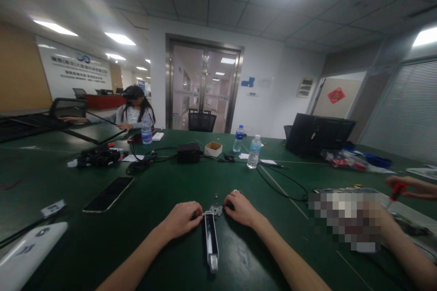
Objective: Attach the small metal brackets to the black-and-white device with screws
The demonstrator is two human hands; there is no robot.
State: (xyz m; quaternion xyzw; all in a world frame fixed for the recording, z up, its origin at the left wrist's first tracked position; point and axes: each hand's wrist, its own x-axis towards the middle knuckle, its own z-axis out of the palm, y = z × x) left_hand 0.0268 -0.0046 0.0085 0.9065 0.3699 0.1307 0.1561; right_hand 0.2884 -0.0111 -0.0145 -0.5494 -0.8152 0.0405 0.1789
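Note:
In front of me on the green table [164, 254] lies a long narrow housing [211, 238] with a pale rim, a dark inside and a light block at its near end. My left hand [182, 220] is closed beside the housing's far end, fingertips pinched at its left edge; what they hold is too small to name. Small grey metal parts [215, 210] lie at that far end, with a tiny piece beyond them. To their right, my right hand [239, 207] rests on the table with fingers curled together; anything inside them is hidden.
A phone [109, 194] and a white device [32, 252] lie left. Ahead stand a black box [189, 153], a small carton [213, 148] and water bottles [254, 152], among cables. At right, another person's hand holds a red-handled screwdriver [397, 189]. A person sits across, left.

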